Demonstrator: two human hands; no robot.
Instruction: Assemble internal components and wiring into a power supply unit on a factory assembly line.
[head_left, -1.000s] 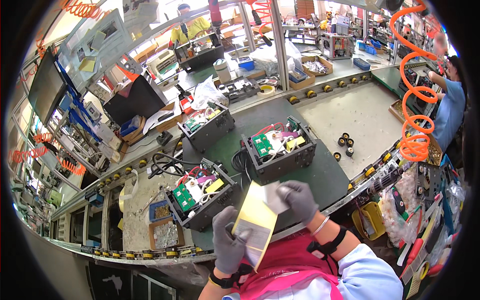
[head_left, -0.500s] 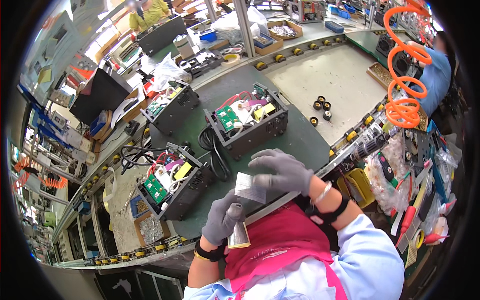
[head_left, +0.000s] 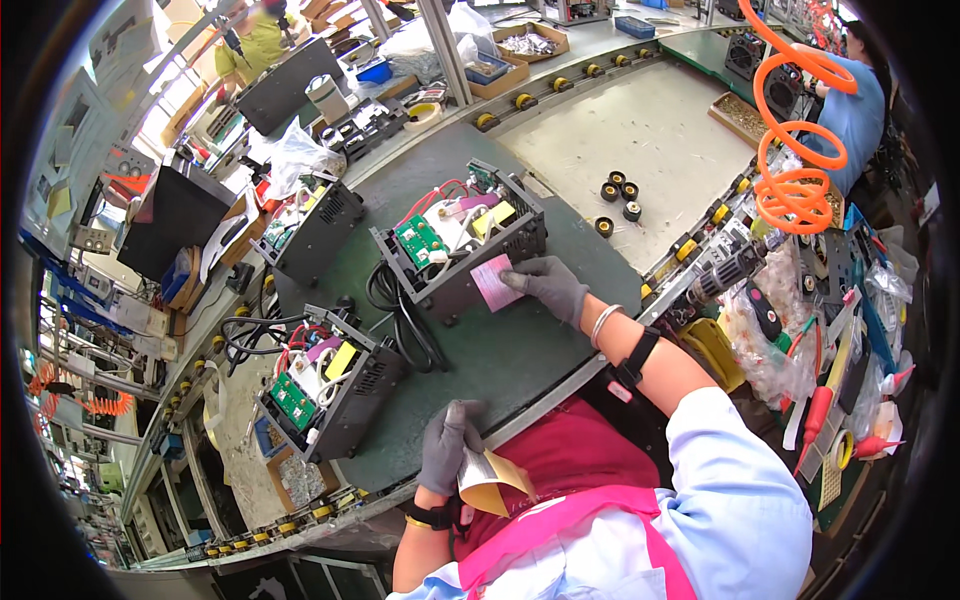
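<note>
Pink label (head_left: 495, 281): small rectangular sheet, pressed flat against the near side wall of the middle black open-topped unit (head_left: 462, 250), its long axis running from upper left to lower right along that wall, its lower corner pointing toward the green surface (head_left: 520, 350). Right hand (head_left: 548, 285), grey-gloved: fingers spread flat, fingertips resting on the right edge of the label, palm just right of it, not closed around anything. Left hand (head_left: 447, 442), grey-gloved: closed on a backing sheet (head_left: 487, 482), silver on one face and yellow-tan on the other, held low at the near edge of the surface against the pink apron; the sheet's free corner points right. Change from half a second ago: both hands were then together near the body over the sheet; the right hand has since travelled away to the unit's wall with the label, while the left has stayed near the apron with the sheet. Label and sheet now lie well apart. Adjacent items: a second open unit (head_left: 330, 385) with a green board to the near left, a third unit (head_left: 312, 228) farther left, black cables (head_left: 400, 320) coiled between them, and several small black rollers (head_left: 616, 196) on the pale mat to the far right.
</note>
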